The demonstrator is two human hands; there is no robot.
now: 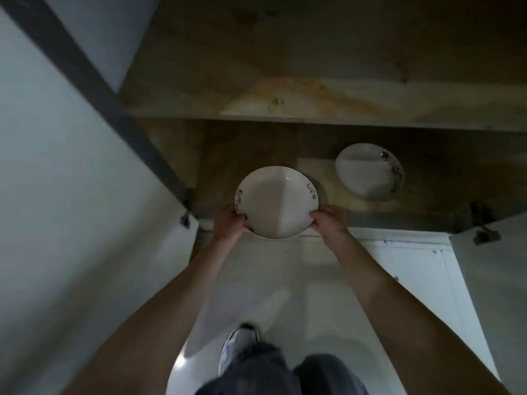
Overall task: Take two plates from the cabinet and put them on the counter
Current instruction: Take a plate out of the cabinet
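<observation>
White plate [275, 202], dark-rimmed with small markings, at the front edge of the lower cabinet shelf [427, 206]; left hand [229, 223] and right hand [328, 222] grip its opposite sides. Second plate [369, 171], patterned, farther back on the right, on the same shelf. Upper shelf [313, 106]: stained wood. Cabinet doors open. Pale floor [313, 295] below.

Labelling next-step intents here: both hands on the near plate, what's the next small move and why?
Probably draw the round white plate with dark rim lettering straight back off the wooden cabinet shelf. The left hand and right hand already grip opposite rims, and it overhangs the shelf's front edge. The second white patterned plate sits apart to the right, so it should not snag.
</observation>
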